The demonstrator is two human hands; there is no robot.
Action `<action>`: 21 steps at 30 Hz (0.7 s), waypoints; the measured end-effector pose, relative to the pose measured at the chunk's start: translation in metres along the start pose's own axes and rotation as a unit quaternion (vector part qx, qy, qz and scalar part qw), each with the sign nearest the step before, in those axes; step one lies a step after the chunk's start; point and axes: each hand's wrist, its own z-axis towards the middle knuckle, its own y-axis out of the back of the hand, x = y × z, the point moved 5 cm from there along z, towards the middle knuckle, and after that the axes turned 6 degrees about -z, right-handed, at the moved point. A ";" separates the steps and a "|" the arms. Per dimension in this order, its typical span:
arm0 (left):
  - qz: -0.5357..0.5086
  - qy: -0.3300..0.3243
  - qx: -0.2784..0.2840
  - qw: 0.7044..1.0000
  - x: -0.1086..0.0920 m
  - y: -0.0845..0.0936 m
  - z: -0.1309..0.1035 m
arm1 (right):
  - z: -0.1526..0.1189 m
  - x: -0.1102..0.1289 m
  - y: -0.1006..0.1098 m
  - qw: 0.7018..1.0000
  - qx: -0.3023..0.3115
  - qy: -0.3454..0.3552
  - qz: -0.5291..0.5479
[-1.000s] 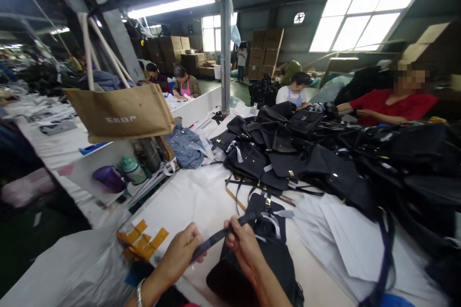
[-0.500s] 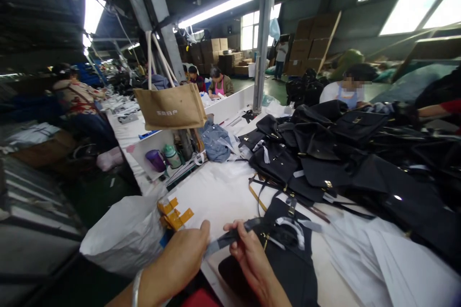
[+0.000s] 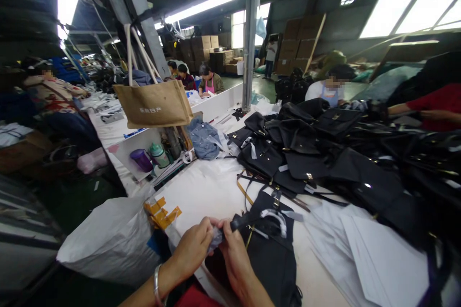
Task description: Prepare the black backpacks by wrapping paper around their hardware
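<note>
My left hand [image 3: 194, 247], with a silver bangle at the wrist, is closed on crumpled clear plastic film [image 3: 216, 239]. Right beside it, my right hand [image 3: 236, 254] pinches a black strap [image 3: 245, 219] near its end, where the film meets it. Both sets of fingertips nearly touch, so the exact hold is partly hidden. Under the strap lies a black bag [image 3: 272, 261] with gold zips and a gold buckle. White wrapping [image 3: 275, 216] curls around part of its handle.
A heap of black bags [image 3: 324, 153] covers the right of the table. White sheets [image 3: 382, 254] lie nearer me. Orange tape strips [image 3: 163, 213] stick to the left edge, above a white sack [image 3: 104, 237]. A tan tote [image 3: 154, 105] hangs from the post. Several people work beyond.
My hands have come together, closing the gap where the film stretched between them. The head view has turned slightly right, so the scene sits further left.
</note>
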 end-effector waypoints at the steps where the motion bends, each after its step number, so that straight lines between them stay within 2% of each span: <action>1: -0.021 0.001 0.005 1.000 0.002 -0.004 0.003 | 0.001 0.000 0.004 1.000 0.007 -0.003 -0.002; 4: -0.039 0.010 0.028 0.999 0.010 -0.012 0.014 | 0.006 0.011 0.026 1.000 -0.007 -0.007 -0.011; 7: -0.061 0.013 0.069 0.996 0.012 -0.015 0.028 | 0.008 0.029 0.051 0.999 -0.033 0.002 0.033; 9: -0.081 0.018 0.096 0.992 0.011 -0.015 0.038 | 0.009 0.038 0.060 0.998 -0.032 0.016 0.044; 11: -0.083 0.018 0.116 0.990 0.008 -0.014 0.048 | 0.011 0.041 0.065 0.998 -0.043 0.034 0.021; 17: -0.078 0.018 0.153 0.985 0.007 -0.002 0.071 | 0.024 0.030 0.071 0.987 -0.145 0.062 -0.041; 21: -0.131 0.055 0.196 0.970 0.016 -0.001 0.077 | 0.036 0.020 0.063 0.985 -0.161 0.052 -0.034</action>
